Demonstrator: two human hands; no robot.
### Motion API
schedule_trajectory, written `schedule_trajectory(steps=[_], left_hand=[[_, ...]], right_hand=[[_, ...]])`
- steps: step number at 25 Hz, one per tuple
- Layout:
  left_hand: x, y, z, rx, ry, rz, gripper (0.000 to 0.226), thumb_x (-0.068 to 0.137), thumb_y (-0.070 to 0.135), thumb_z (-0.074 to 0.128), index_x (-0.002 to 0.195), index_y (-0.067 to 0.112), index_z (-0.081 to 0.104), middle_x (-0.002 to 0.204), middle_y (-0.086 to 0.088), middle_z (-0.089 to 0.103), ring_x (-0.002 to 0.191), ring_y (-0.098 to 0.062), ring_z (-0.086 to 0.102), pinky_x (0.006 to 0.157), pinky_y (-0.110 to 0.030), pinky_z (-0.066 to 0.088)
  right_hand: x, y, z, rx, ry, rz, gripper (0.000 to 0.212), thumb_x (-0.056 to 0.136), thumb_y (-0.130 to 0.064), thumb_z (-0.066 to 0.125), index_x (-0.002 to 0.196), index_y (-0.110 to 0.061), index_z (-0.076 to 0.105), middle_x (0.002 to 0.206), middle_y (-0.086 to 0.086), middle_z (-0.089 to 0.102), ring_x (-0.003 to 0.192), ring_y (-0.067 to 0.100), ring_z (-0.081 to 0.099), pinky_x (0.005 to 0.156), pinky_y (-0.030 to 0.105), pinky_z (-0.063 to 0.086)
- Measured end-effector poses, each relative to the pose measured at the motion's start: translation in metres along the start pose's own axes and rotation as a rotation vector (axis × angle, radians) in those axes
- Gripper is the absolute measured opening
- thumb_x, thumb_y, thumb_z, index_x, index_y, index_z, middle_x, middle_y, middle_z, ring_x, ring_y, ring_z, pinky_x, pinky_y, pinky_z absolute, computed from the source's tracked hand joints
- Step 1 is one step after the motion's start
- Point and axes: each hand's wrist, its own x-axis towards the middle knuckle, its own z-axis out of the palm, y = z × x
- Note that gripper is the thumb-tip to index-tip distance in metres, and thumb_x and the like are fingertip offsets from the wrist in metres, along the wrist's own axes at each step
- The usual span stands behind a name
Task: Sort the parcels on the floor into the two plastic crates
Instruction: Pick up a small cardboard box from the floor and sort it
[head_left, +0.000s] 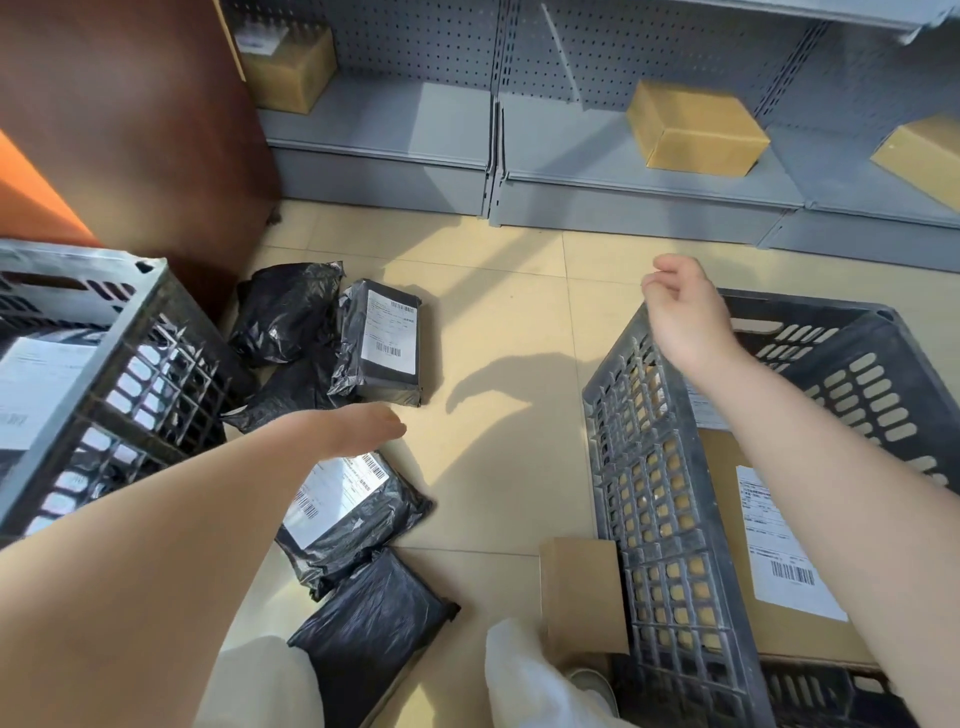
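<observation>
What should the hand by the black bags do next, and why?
Probably lower the left hand a little and grip the labelled black parcel right under it. That hand holds nothing, black bags still lie on the floor, and the left crate beside it already seems to hold similar labelled parcels.

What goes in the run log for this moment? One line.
left hand: open above labelled black parcel | right hand: empty above right crate | black parcels remain on floor
</observation>
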Motion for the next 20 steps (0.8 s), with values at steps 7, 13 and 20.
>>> schedule_trajectory(steps=[7,13,20], left_hand=[[0.018,-0.037,-0.003,0.038,-0.004,0.084,0.041,0.101,0.024,0.047,0.142,0.015,0.047,0.147,-0.006,0.046,0.134,-0.026,0.045,0.11,-0.034,0.035],[0.021,-0.082,0.017,0.113,-0.05,0.079,0.043,0.1,0.03,0.047,0.142,0.025,0.044,0.149,0.002,0.045,0.133,-0.02,0.046,0.11,-0.034,0.036],[0.029,-0.087,0.04,0.056,-0.091,0.076,0.043,0.102,0.031,0.047,0.144,0.024,0.044,0.149,0.0,0.046,0.135,-0.021,0.045,0.112,-0.034,0.035]], right_hand=[[-0.041,0.031,0.1,-0.138,-0.375,0.131,0.051,0.101,-0.031,0.05,0.148,-0.017,0.037,0.15,0.008,0.045,0.135,0.028,0.045,0.11,0.036,0.034],[-0.09,0.105,0.133,-0.367,-0.639,0.378,0.064,0.097,-0.038,0.056,0.15,-0.013,0.031,0.152,0.012,0.04,0.137,0.032,0.042,0.107,0.035,0.037],[-0.127,0.152,0.141,-0.69,-0.726,0.478,0.088,0.083,-0.064,0.061,0.148,-0.013,0.029,0.151,0.017,0.036,0.138,0.038,0.034,0.109,0.04,0.038]])
